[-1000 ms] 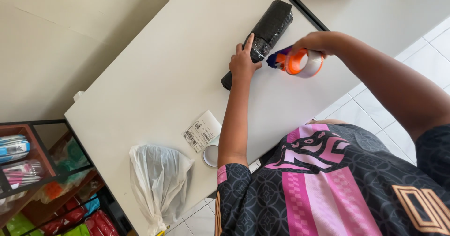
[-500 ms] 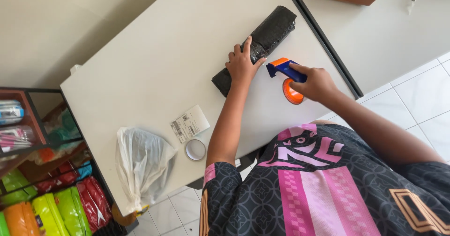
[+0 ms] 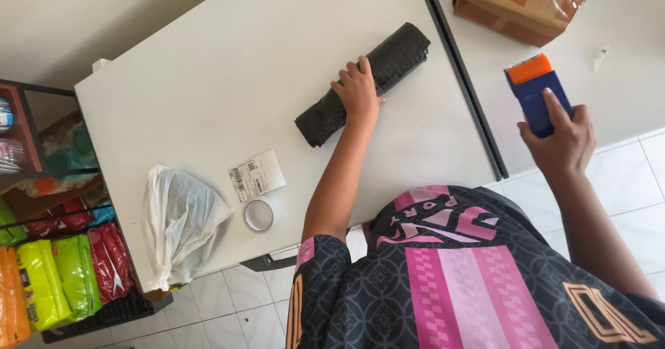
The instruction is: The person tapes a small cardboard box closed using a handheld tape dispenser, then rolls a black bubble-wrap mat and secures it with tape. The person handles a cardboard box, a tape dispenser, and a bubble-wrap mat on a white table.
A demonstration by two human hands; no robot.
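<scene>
My left hand (image 3: 358, 89) lies flat over the black roll (image 3: 364, 82), palm down, fingers spread and draped across its top near the middle; it presses rather than encloses. The roll lies diagonally on the white table (image 3: 208, 79), one end toward the dark seam between the two tabletops, the other toward me.

My right hand (image 3: 560, 137) is closed around the blue handle of a tape dispenser (image 3: 537, 89), orange at its far end, held out over the neighbouring table and well apart from the roll.

Handling judgement: the roll looks soft and light, a wrapped bundle in dull, finely textured black plastic film. The film shows creases and a slightly ragged near end, so I judge it yields under pressure and may be slick. Being cylindrical, it could roll sideways if released; a hold across the middle, where my palm sits, seems best. The ends look loose and poor for gripping.

Other items:
- a cardboard box (image 3: 519, 6), stiff, partly covered in glossy clear tape;
- a thin, crumpled white plastic bag (image 3: 176, 224) at the table edge;
- a paper label (image 3: 256, 174), flat, beside a small ring of clear tape (image 3: 258, 215).
</scene>
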